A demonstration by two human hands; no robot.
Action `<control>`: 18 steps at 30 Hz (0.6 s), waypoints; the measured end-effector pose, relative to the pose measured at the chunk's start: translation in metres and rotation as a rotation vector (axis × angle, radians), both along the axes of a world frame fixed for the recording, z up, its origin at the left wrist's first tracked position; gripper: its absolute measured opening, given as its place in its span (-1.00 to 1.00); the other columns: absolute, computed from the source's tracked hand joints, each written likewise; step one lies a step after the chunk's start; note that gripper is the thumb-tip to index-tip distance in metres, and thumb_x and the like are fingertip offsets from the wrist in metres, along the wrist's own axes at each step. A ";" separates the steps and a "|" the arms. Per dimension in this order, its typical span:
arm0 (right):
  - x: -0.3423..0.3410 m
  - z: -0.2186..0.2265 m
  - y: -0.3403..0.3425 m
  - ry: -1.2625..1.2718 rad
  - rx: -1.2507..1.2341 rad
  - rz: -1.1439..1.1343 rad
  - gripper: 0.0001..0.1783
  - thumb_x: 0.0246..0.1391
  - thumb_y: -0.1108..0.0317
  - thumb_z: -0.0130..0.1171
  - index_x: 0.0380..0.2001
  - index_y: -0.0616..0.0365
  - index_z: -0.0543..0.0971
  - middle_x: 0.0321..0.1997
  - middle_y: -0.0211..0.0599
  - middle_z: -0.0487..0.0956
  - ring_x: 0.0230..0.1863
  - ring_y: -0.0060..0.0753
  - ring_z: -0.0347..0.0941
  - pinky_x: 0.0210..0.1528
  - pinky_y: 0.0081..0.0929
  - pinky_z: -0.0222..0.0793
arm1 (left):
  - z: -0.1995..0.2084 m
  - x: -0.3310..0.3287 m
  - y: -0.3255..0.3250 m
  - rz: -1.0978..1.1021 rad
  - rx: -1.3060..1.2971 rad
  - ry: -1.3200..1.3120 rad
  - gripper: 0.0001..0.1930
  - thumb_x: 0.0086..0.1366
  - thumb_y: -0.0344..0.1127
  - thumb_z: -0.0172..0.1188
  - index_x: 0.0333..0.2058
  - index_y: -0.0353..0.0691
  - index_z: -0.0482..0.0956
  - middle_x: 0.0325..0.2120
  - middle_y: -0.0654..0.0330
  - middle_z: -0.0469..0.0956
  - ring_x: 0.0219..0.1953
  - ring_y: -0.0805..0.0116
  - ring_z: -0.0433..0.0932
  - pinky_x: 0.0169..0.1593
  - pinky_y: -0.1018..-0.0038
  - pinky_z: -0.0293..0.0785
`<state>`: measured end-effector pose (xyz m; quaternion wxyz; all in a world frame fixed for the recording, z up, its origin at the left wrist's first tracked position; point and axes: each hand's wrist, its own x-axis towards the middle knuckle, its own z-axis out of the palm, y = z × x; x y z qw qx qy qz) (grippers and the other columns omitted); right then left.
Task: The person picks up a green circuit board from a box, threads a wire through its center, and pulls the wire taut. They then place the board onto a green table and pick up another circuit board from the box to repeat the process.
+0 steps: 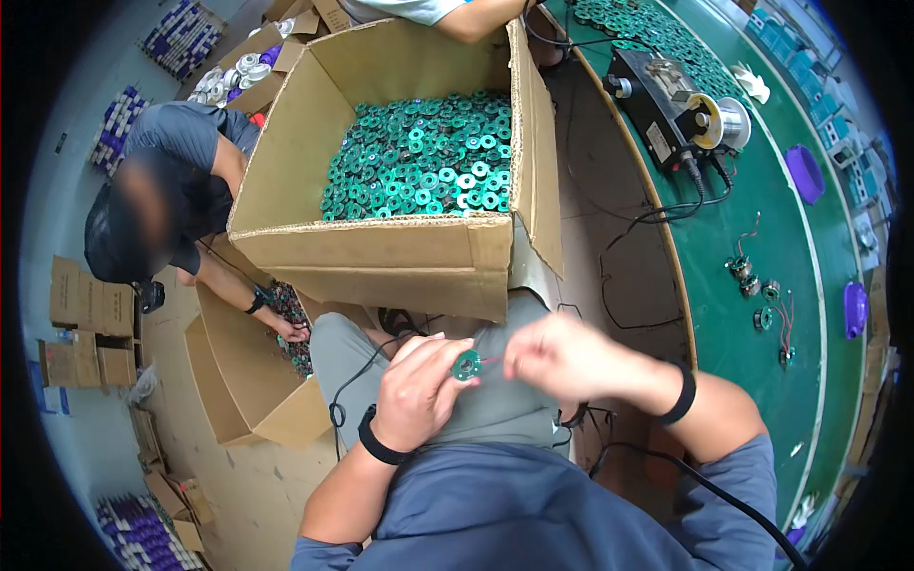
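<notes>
I have the left hand (414, 388) pinching a round green circuit board (466, 366) at its edge between thumb and fingers, above the wearer's lap and just in front of the large cardboard box (371, 243). A thin red wire (490, 360) runs from the board toward the right hand (562, 357), which is beside it with the fingers curled in. That hand is blurred on my feed, so I cannot tell whether its fingertips grip the wire. Both wrists wear black bands.

Beyond the hands, the large box holds a deep heap of green ring-shaped boards (419, 157). To my right, the green tabletop (728, 276) carries a black soldering unit (657, 109) with a solder spool (733, 124) at its side and cables trailing off it. Nearer me on that surface is a small group of round parts with red wires (764, 319), and farther right are a purple tray (805, 173) and another purple container (855, 309). At my left, a co-worker (181, 205) leans over, one hand (293, 330) in a lower open carton (257, 385) containing small mixed-colour pieces.
</notes>
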<state>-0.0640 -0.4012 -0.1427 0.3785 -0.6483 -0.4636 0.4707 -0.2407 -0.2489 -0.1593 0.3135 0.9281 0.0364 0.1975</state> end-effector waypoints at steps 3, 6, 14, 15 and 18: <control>-0.006 0.015 0.002 -0.002 0.122 0.060 -0.83 0.13 0.38 0.12 -0.40 0.18 0.66 -0.48 -0.10 0.64 -0.44 -0.23 0.60 -0.34 -0.31 0.48 | -0.002 -0.002 -0.005 0.001 -0.007 -0.006 -0.60 0.04 -0.38 0.45 -0.12 -0.30 0.62 -0.29 0.04 0.64 -0.24 -0.03 0.60 -0.02 0.23 0.57; 0.000 -0.002 -0.001 -0.017 0.016 0.022 -0.84 0.14 0.41 0.11 -0.41 0.20 0.65 -0.46 -0.07 0.64 -0.43 -0.19 0.60 -0.35 -0.30 0.48 | 0.000 -0.003 -0.001 0.062 -0.002 -0.021 -0.60 0.02 -0.40 0.46 -0.12 -0.31 0.64 -0.33 0.05 0.65 -0.23 -0.02 0.62 -0.05 0.23 0.56; 0.003 0.013 0.003 -0.037 0.025 -0.002 -0.86 0.13 0.43 0.10 -0.40 0.18 0.64 -0.56 -0.13 0.59 -0.50 -0.26 0.56 -0.39 -0.29 0.46 | -0.003 -0.002 -0.005 0.045 -0.018 -0.010 -0.59 0.02 -0.37 0.46 -0.11 -0.29 0.63 -0.30 0.03 0.65 -0.19 -0.01 0.63 -0.03 0.23 0.56; -0.003 0.009 0.003 -0.103 0.268 0.027 -0.83 0.15 0.48 0.06 -0.36 0.16 0.65 -0.64 -0.28 0.56 -0.62 -0.51 0.52 -0.53 -0.40 0.41 | -0.004 -0.001 -0.006 0.005 -0.009 -0.014 -0.57 0.02 -0.39 0.46 -0.08 -0.31 0.61 -0.28 0.05 0.64 -0.21 -0.01 0.61 -0.03 0.23 0.56; -0.007 -0.012 -0.007 -0.157 0.250 0.100 -0.81 0.20 0.50 0.00 -0.35 0.20 0.63 -0.60 -0.25 0.58 -0.63 -0.46 0.54 -0.52 -0.44 0.47 | -0.001 -0.002 -0.003 0.059 -0.024 -0.003 -0.60 0.02 -0.34 0.46 -0.13 -0.28 0.63 -0.31 -0.02 0.63 -0.18 -0.04 0.63 -0.02 0.21 0.56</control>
